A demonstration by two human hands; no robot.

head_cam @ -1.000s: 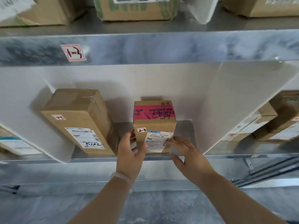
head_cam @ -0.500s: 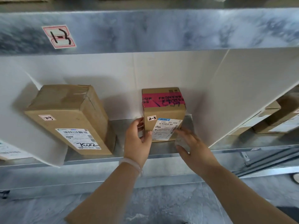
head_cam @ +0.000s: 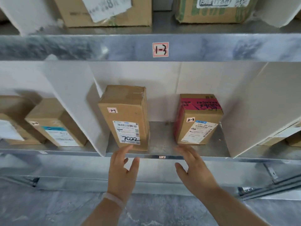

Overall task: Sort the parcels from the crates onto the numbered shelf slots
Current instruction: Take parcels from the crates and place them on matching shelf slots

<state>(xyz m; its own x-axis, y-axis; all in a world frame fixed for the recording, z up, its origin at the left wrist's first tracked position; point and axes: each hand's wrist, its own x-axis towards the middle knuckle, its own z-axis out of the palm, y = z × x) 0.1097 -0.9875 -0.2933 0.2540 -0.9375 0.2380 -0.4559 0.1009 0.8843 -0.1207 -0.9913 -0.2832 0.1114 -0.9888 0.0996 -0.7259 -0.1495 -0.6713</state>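
Note:
A small brown parcel with a red tape band point(head_cam: 197, 119) stands in the shelf slot marked 2-3 point(head_cam: 162, 157), at its right side. A taller brown parcel with a white label reading 7022 point(head_cam: 126, 118) stands at the slot's left. My left hand point(head_cam: 123, 168) hovers open in front of the shelf edge, its fingertips just below the tall parcel. Spread and empty, my right hand point(head_cam: 193, 168) is just below the red-taped parcel and apart from it.
White divider panels point(head_cam: 78, 111) wall the slot on both sides. More parcels point(head_cam: 55, 126) sit in the slot to the left and others point(head_cam: 283, 137) to the right. The upper shelf beam bears a 1-3 tag point(head_cam: 160, 49), with big boxes point(head_cam: 107, 12) above.
Both hands have let go of the red-taped parcel and drawn back to the shelf edge. The view has swung left, so the parcels now appear further right.

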